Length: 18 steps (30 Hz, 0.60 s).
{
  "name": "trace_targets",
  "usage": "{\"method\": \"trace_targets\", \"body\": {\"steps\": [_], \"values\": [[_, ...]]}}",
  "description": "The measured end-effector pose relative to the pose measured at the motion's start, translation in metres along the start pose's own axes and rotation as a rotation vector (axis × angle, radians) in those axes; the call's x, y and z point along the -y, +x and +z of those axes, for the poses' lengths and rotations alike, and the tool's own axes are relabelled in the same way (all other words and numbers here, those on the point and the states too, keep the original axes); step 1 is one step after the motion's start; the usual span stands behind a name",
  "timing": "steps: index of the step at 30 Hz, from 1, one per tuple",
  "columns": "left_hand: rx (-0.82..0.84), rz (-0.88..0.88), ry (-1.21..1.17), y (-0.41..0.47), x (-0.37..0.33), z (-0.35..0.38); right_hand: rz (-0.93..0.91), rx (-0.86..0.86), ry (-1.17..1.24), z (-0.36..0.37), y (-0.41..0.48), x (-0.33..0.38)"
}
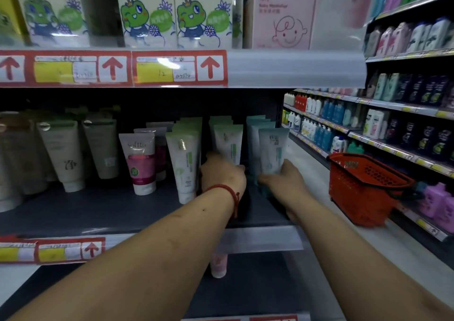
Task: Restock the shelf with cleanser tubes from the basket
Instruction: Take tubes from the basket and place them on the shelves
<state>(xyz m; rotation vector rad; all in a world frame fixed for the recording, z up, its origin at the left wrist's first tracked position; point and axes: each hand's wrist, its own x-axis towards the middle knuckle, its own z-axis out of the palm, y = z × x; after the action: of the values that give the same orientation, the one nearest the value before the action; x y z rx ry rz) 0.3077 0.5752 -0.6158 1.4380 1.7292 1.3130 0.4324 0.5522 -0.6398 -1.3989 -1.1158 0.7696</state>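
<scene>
On the dark middle shelf (pixel 103 210) stand rows of cleanser tubes. My left hand (pixel 222 171), with a red cord on the wrist, grips the lower end of a white-and-green tube (pixel 229 141) in the middle row. My right hand (pixel 282 179) holds the base of a pale teal tube (pixel 272 149) at the front of the right-hand row. Both tubes stand upright, cap down. Another white-green tube (pixel 185 163) stands just left of my left hand. The red basket (pixel 363 188) sits on the floor to the right; what it holds is hidden.
Further left stand a pink-banded tube (pixel 142 163) and beige tubes (pixel 63 153). Frog-printed boxes (pixel 147 11) and a pink box (pixel 280 16) fill the shelf above. A pink tube (pixel 218 264) stands on the shelf below. Bottle-lined shelving (pixel 405 114) runs along the right aisle.
</scene>
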Motion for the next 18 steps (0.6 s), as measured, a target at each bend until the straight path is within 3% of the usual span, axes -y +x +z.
{"method": "trace_targets", "body": {"steps": [8,18], "values": [[-0.076,-0.081,0.085,0.015,-0.008,0.016,-0.021,0.001,0.050,0.001,0.003,-0.006],[-0.025,-0.089,0.156,0.020,-0.008,0.021,-0.036,0.001,0.072,0.002,0.004,-0.006]]}}
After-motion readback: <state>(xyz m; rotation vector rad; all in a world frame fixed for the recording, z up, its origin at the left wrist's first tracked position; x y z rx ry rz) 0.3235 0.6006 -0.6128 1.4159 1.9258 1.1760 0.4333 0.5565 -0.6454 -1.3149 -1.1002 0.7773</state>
